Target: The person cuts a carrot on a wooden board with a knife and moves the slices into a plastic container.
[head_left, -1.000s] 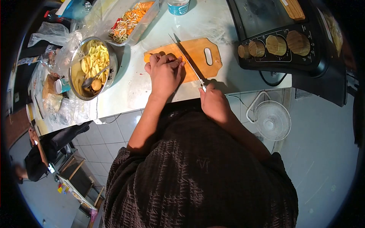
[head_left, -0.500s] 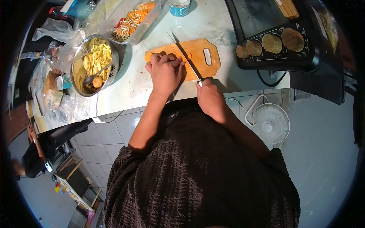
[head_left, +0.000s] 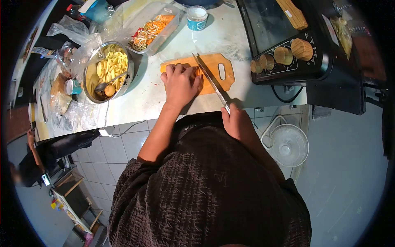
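A wooden cutting board [head_left: 217,61] lies on the pale counter [head_left: 148,92]. My left hand [head_left: 180,83] presses down on an orange piece of food [head_left: 196,72] on the board, fingers curled over it. My right hand [head_left: 236,122] grips the handle of a long knife [head_left: 210,78] near the counter's front edge. The blade runs across the board just right of my left fingers. Most of the orange food is hidden under my left hand.
A metal pot [head_left: 108,72] of cut yellow pieces with a spoon stands left of the board. Behind it sit a clear tray of shredded vegetables [head_left: 152,29] and a small tub [head_left: 197,17]. A black oven [head_left: 288,37] stands right. A fan [head_left: 288,144] sits on the floor.
My right hand has drawn back toward me with the knife, and the blade now lies further across the board. The view has shifted slightly. My left hand stays on the food.
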